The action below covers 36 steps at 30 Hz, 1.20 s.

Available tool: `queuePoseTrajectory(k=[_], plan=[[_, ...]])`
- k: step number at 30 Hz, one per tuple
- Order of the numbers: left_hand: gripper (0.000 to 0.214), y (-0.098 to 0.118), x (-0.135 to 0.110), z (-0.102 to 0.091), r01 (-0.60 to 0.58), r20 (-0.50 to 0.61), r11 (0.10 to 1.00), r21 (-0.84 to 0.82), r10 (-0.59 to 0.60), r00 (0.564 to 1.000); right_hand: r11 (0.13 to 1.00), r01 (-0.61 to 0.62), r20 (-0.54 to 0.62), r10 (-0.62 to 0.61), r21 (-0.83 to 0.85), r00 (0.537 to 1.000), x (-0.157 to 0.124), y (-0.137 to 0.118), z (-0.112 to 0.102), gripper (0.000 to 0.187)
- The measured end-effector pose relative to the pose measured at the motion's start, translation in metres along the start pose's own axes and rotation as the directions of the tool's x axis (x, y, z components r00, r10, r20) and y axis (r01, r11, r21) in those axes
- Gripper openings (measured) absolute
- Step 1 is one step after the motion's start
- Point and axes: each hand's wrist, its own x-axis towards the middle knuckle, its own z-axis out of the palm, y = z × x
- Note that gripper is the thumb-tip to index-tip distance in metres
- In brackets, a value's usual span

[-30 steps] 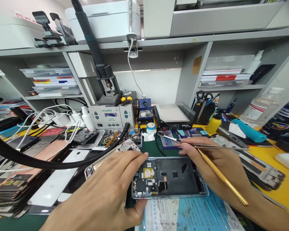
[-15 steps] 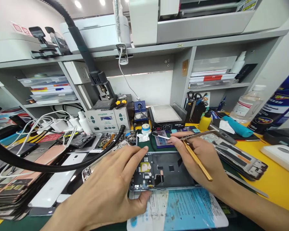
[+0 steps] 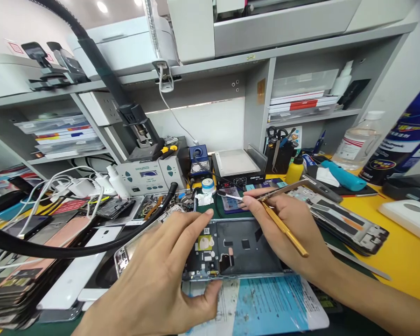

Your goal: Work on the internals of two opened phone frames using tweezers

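Note:
An opened phone (image 3: 252, 242), its dark inner frame and small board parts facing up, lies in the middle of the bench. My left hand (image 3: 161, 270) grips the phone's left end, fingers along the far edge and thumb at the near edge. Over the phone's right end, my right hand (image 3: 283, 224) is closed round several slim tools. One is a white swab (image 3: 234, 197) with a dark tip, pointing left beyond the phone's far edge. A gold-handled tool (image 3: 285, 229) slants across the fingers, and metal tweezers (image 3: 283, 190) stick out to the right.
Under the phone's near side lies a blue-and-white sheet (image 3: 262, 303). A black hose (image 3: 91, 249) arches across the left, above stacked phones (image 3: 17, 289). Behind stand a rework station (image 3: 149, 175) and a heating plate (image 3: 236, 163). Another phone frame (image 3: 350, 224) lies at right.
The whole view has shifted slightly, with the shelf and bench items now further left and higher. Both hands keep their grips, and the phone stays between them.

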Motion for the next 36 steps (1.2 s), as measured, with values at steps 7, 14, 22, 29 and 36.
queuePoseTrajectory(k=[7,14,22,29,36], plan=[[0.079,0.005,0.001,0.003,0.033,0.018,0.997,-0.071,-0.031,0.999,0.999,-0.034,0.012,0.034,0.015,0.999,-0.001,-0.001,0.001,0.033],[0.08,0.013,-0.001,0.003,0.059,0.017,0.996,-0.072,-0.058,0.998,1.0,-0.031,0.014,0.031,0.002,0.999,-0.003,-0.003,0.001,0.034],[0.08,0.014,0.001,0.004,0.047,-0.019,0.998,-0.034,-0.048,0.999,1.0,0.014,-0.019,-0.014,-0.024,1.0,-0.005,-0.004,0.001,0.034],[0.077,0.014,0.001,0.006,0.023,-0.06,1.0,-0.016,-0.024,0.998,0.997,0.077,-0.098,-0.079,-0.027,0.992,-0.005,0.001,0.005,0.033],[0.078,0.013,0.001,0.005,0.0,-0.069,1.0,-0.029,-0.002,0.998,0.994,0.11,-0.103,-0.113,-0.028,0.988,-0.004,0.004,0.007,0.032]])
